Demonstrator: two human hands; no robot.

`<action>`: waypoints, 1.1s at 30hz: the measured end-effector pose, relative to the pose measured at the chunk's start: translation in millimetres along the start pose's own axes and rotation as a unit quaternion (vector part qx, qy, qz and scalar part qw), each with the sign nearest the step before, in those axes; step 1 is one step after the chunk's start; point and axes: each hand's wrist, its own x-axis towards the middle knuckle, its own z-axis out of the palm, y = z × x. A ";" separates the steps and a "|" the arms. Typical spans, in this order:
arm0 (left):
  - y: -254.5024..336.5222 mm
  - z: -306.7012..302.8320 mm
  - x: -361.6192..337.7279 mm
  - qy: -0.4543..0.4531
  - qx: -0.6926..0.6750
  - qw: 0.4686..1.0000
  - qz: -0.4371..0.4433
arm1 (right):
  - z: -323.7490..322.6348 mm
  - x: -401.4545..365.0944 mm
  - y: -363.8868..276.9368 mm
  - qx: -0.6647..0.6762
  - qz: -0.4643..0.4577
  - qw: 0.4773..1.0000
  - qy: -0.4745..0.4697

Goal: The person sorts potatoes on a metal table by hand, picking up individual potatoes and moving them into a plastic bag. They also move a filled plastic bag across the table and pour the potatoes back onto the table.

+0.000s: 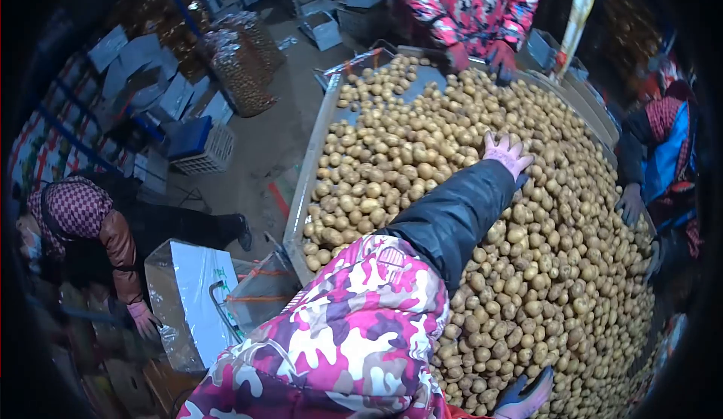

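Observation:
A broad heap of small yellow-brown potatoes (pixel 557 268) covers the sorting table. My left hand (pixel 508 155), in a pink glove with a dark blue palm side, reaches across and rests on top of the heap. Its fingers are spread and nothing is held in them. Low in the view, my right hand (pixel 525 396) lies against the near potatoes, in a pink and dark blue glove. Its fingers stretch outward, apart from the thumb; part of this hand is cut off by the frame's bottom edge.
A metal rim (pixel 301 193) borders the table. Across it stands a co-worker in a pink jacket (pixel 486 5); another's gloved hand (pixel 631 202) touches the right side. At left, a person bends near a cardboard box (pixel 172 306). Crates (pixel 207 152) and potato sacks (pixel 241 65) stand behind.

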 end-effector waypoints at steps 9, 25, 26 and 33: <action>-39.7 14.8 -92.2 0.035 0.102 0.993 -0.057 | 38.6 -10.8 16.9 0.101 0.010 0.991 0.087; 99.9 -56.0 -212.9 -0.106 0.159 0.977 0.098 | 32.3 -8.7 -6.7 0.091 0.069 0.993 0.038; 110.2 -56.6 -205.2 -0.103 0.168 0.973 0.119 | 34.1 -14.0 -12.0 0.127 0.079 0.986 0.070; 183.8 -17.2 -203.7 -0.120 0.187 0.944 0.246 | 1.0 -110.3 2.0 0.147 0.129 0.952 0.235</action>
